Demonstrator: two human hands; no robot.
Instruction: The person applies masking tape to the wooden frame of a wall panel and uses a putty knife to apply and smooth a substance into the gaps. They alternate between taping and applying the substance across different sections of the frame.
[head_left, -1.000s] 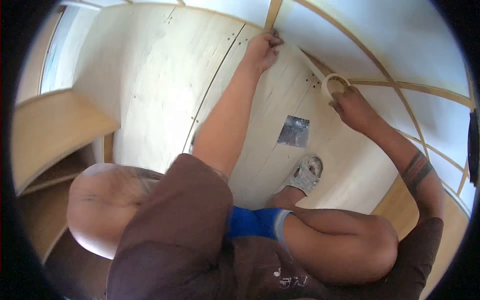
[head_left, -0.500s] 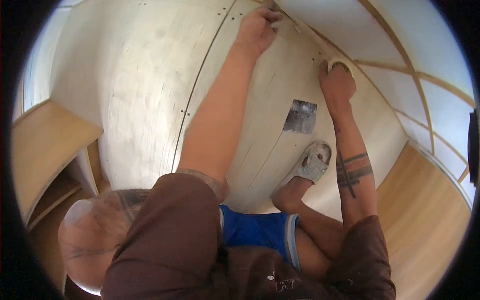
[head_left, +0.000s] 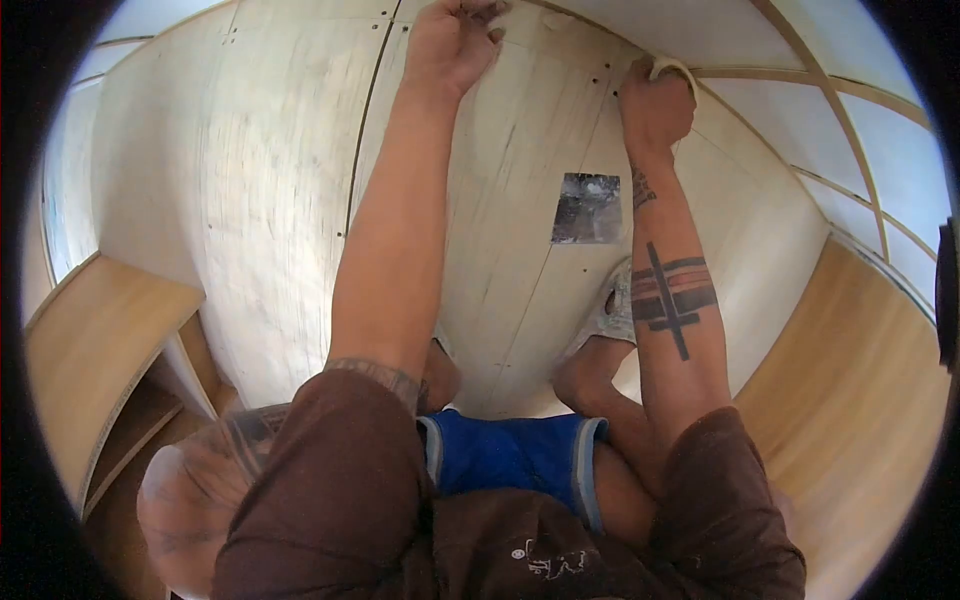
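Observation:
My right hand (head_left: 657,108) is closed around a cream-coloured roll of masking tape (head_left: 676,68), its ring showing above the knuckles. It is close to the seam between the pale plywood panel (head_left: 520,130) and the white panelled surface at upper right. My left hand (head_left: 450,48) is at the top edge of the view, left of the right hand, with fingers curled. Part of its fingers is cut off, and anything in them is too small to make out. Below the right hand, a dark, scuffed rectangular sheet (head_left: 588,208) lies on the plywood.
Wooden strips (head_left: 790,75) cross the white panels at upper right. A wooden shelf unit (head_left: 115,300) stands at the left. A wood-grain panel (head_left: 825,330) is at the right. My foot in a spotted clog (head_left: 615,310) rests on the plywood. A dark joint (head_left: 368,120) runs between panels.
My left hand has moved left, away from the right hand. The right hand has shifted up in view with the tape roll. The view has tilted slightly, and the clog is now partly behind my right forearm.

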